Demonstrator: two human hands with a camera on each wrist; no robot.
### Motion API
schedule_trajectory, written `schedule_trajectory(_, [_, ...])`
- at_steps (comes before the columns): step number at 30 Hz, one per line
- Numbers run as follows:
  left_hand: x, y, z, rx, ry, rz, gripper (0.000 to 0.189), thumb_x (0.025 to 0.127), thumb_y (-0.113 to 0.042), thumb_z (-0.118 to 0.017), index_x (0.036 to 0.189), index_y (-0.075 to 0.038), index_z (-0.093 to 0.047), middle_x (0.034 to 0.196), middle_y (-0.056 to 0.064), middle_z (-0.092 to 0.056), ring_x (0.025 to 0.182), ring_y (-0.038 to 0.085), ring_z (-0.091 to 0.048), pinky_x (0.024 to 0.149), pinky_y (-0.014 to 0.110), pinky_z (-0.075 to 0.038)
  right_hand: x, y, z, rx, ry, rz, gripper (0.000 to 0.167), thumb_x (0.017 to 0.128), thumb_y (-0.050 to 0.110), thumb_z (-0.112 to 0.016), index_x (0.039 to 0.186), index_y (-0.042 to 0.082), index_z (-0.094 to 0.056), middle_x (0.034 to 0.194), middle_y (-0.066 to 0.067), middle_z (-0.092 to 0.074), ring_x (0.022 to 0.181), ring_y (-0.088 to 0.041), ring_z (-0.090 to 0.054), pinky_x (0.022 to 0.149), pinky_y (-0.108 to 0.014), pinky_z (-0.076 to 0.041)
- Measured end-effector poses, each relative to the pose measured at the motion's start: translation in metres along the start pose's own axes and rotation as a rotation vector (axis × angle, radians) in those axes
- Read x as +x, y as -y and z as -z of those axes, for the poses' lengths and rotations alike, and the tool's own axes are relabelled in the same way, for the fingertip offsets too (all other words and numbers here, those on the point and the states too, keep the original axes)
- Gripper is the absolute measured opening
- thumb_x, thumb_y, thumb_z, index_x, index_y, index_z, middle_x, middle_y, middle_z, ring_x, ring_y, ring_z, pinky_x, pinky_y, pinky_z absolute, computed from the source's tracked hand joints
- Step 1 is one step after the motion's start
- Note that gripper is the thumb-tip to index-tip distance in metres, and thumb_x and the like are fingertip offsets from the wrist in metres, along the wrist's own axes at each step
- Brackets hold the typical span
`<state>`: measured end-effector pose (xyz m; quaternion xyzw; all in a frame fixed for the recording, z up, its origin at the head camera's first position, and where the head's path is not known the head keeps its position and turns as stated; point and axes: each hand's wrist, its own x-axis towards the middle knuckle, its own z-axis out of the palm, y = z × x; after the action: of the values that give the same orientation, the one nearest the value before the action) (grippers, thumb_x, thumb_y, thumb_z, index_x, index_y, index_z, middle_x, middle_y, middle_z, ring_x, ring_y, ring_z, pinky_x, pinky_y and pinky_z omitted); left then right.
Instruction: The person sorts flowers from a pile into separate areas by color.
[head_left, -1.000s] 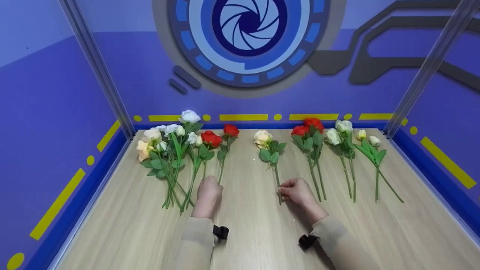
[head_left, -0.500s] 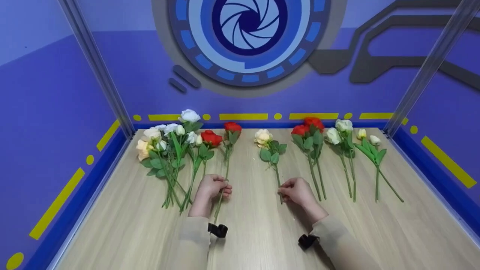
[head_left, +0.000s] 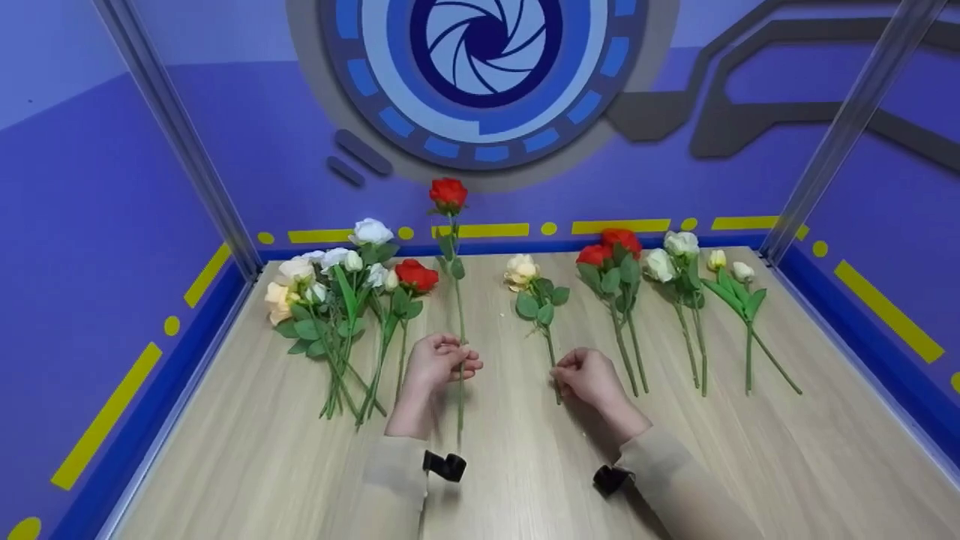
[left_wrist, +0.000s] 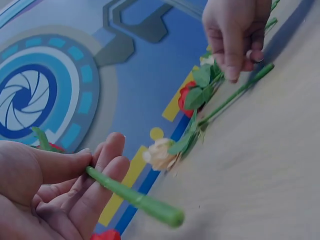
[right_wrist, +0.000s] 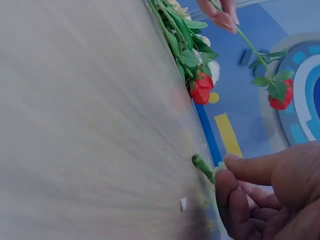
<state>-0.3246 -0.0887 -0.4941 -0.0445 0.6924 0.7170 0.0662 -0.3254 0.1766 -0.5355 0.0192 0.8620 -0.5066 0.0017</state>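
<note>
My left hand [head_left: 441, 365] pinches the green stem of a red rose [head_left: 448, 195] between thumb and fingers. The rose is lifted and nearly upright, its bloom overlapping the back wall. In the left wrist view the cut end of that stem [left_wrist: 142, 201] points toward the camera. Low over the table, my right hand [head_left: 589, 375] pinches the lower stem of a peach rose [head_left: 523, 271], which lies with its bloom toward the wall. From the right wrist view, the stem's end [right_wrist: 201, 164] pokes out beyond the thumb and forefinger.
Left on the wooden table [head_left: 300, 480] lies a pile of white and peach flowers [head_left: 330, 300], with another red rose [head_left: 416, 276] beside it. To the right lie red roses [head_left: 621, 244], pale green-white roses [head_left: 681, 246] and two tulips [head_left: 742, 274]. A patterned blue wall [head_left: 480, 172] closes the back.
My left hand has raised the red rose off the table and stood it up, shifting slightly right. My right hand keeps its pinch on the peach rose's stem, almost unmoved.
</note>
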Motion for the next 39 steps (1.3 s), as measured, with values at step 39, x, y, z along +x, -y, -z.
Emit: schedule_trajectory(39, [-0.015, -0.001, -0.027, 0.268, 0.022, -0.163, 0.022, 0.099, -0.008, -0.067, 0.115, 0.007, -0.068, 0.095, 0.020, -0.078, 0.079, 0.019, -0.076, 0.074, 0.031, -0.062, -0.033, 0.046, 0.011, 0.093, 0.372, 0.182, 0.014, 0.098, 0.004, -0.068, 0.098, -0.010, -0.066, 0.085, -0.018, -0.073, 0.058, -0.009, -0.065, 0.063, -0.042, -0.064])
